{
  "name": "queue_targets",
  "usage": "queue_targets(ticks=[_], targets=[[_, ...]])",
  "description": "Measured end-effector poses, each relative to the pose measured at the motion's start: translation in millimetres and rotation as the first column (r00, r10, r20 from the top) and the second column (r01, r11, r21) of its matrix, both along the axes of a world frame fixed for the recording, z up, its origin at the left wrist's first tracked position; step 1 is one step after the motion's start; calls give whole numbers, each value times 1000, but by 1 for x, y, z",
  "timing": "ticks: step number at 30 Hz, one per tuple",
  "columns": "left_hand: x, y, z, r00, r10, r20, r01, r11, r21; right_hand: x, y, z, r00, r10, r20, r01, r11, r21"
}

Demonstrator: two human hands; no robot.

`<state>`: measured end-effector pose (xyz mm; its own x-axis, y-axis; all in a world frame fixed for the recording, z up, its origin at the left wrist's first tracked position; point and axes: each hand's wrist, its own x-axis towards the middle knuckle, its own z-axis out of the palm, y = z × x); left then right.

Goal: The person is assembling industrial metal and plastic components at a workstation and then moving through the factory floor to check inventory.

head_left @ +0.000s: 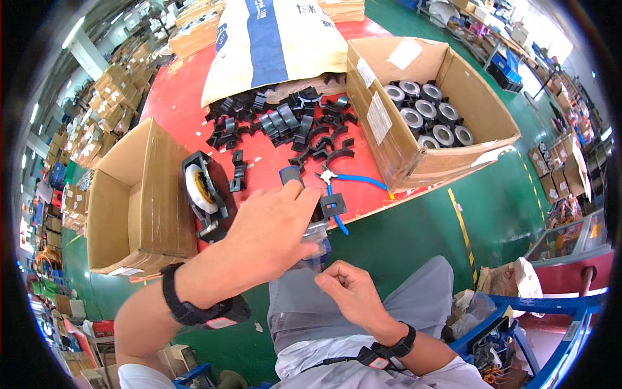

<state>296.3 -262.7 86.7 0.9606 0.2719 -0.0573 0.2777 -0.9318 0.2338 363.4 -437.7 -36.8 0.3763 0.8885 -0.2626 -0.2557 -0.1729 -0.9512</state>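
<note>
My left hand (265,220) reaches over the near edge of the red table, its fingers closed round a black plastic bracket (334,205). One flat end with a square hole sticks out to the right of the fingers; the palm hides much of the rest. Below it, a clear film-like strip (315,243) hangs near my left thumb. My right hand (353,292) is curled above my lap, thumb against fingers; what it pinches, if anything, is too small to make out. Blue-handled cutting pliers (350,178) lie just right of the bracket, jaws apart.
Several loose black brackets (278,123) are piled before a white and blue sack (278,45). A tape dispenser (204,188) stands beside an open cardboard box (139,207) at left. The right-hand carton (402,142) holds several grey-and-black rolls (427,110). A blue metal frame (551,305) stands at right.
</note>
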Motion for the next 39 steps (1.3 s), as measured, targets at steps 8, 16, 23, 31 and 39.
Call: queue_targets(ticks=[8, 16, 23, 31, 39], targets=[[11, -17, -31, 992, 70, 101, -99, 943, 317, 18, 24, 31, 956, 18, 292, -29, 999, 33], [11, -17, -43, 957, 76, 280, -210, 848, 486, 42, 6, 38, 933, 206, 296, -200, 979, -50], [15, -18, -33, 974, 132, 184, -197, 894, 403, 30, -8, 37, 970, 188, 157, -198, 979, 52], [-15, 31, -17, 936, 348, -47, -275, 642, -715, 39, -40, 37, 991, 106, 83, -102, 993, -52], [-12, 35, -31, 863, 503, -40, -210, 285, -935, 42, -32, 34, 991, 74, 111, -67, 996, -62]])
